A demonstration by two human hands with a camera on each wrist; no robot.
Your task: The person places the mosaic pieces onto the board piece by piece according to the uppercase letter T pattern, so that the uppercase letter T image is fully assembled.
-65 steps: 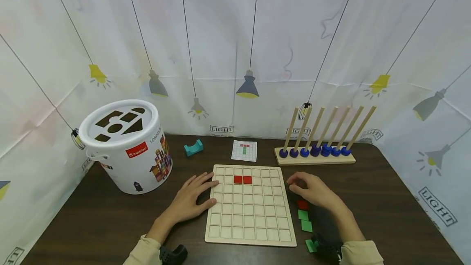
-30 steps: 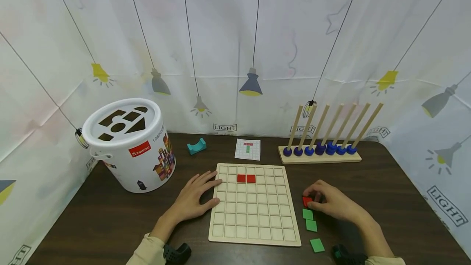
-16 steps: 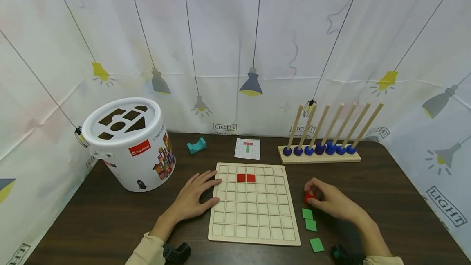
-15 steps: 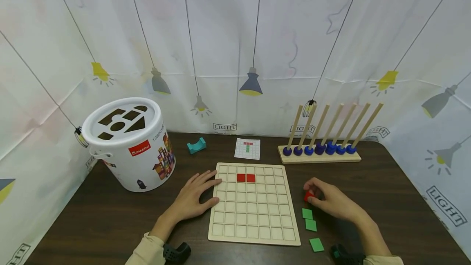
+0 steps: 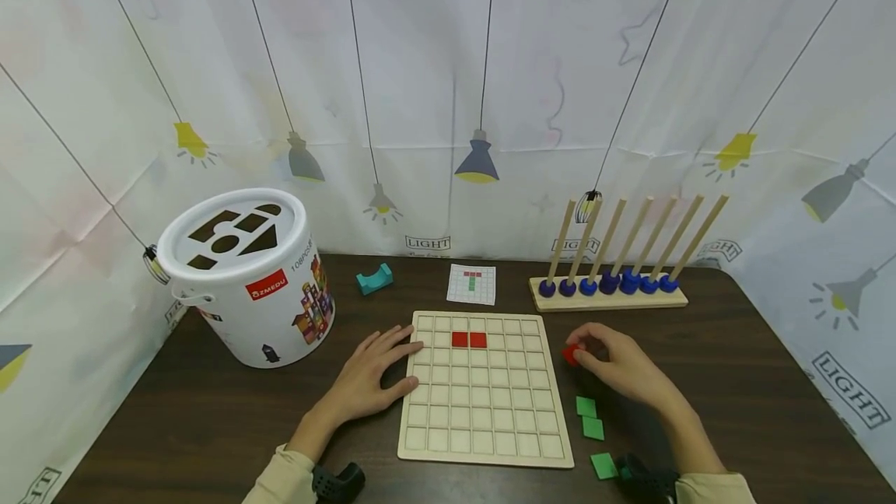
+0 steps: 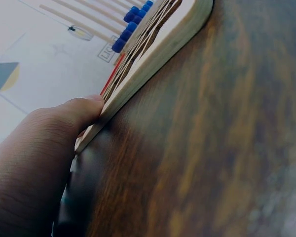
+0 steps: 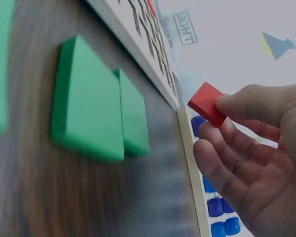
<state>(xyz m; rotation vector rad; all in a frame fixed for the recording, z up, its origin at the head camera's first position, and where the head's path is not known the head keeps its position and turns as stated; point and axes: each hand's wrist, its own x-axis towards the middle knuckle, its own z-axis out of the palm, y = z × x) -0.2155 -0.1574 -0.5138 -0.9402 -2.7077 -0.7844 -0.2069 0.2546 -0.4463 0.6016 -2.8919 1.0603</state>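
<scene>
A pale wooden grid board [image 5: 483,399] lies on the dark table, with two red square tiles [image 5: 468,340] side by side in its second row. My left hand [image 5: 367,376] rests on the board's left edge, fingers spread; in the left wrist view the thumb [image 6: 84,111] touches the rim. Just off the board's right side, my right hand [image 5: 619,360] pinches a third red tile [image 7: 207,103] between thumb and fingers, raised above the table. Several green square tiles [image 5: 593,428] lie on the table below that hand, right of the board.
Behind the board lies a small pattern card [image 5: 471,285] with a red and green T. A wooden peg rack [image 5: 609,300] with blue beads stands back right. A white bucket [image 5: 245,317] and a teal arch block [image 5: 374,279] are at the left.
My right hand has taken hold of the red tile beside the green ones, lifted it and carried it up and left toward the board. The left hand stays at the board's edge.
</scene>
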